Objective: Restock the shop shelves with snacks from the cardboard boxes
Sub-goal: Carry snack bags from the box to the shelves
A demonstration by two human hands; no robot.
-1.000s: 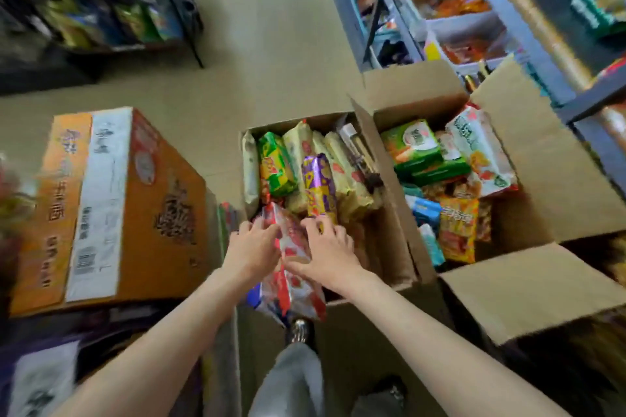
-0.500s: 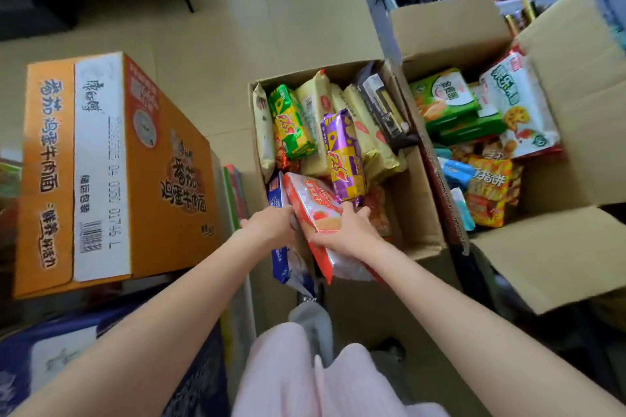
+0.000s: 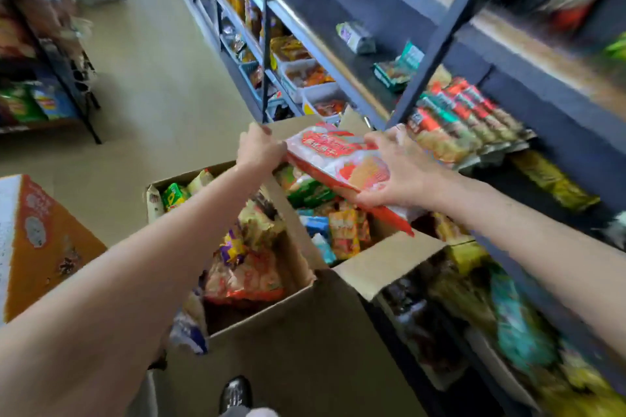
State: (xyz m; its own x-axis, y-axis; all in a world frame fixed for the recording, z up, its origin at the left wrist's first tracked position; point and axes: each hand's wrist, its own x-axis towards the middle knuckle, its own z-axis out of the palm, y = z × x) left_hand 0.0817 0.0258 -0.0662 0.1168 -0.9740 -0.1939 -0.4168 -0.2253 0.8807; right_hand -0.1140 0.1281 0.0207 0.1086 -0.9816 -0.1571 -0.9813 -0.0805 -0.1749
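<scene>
Red-and-white snack packet (image 3: 342, 159), print blurred, clamped in both grips: left hand (image 3: 259, 149), right hand (image 3: 403, 173).

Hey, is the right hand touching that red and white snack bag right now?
Touching. The head view shows the right hand holding the red and white snack bag, fingers lying across its face and curling under its lower edge, above the open cardboard box.
</scene>
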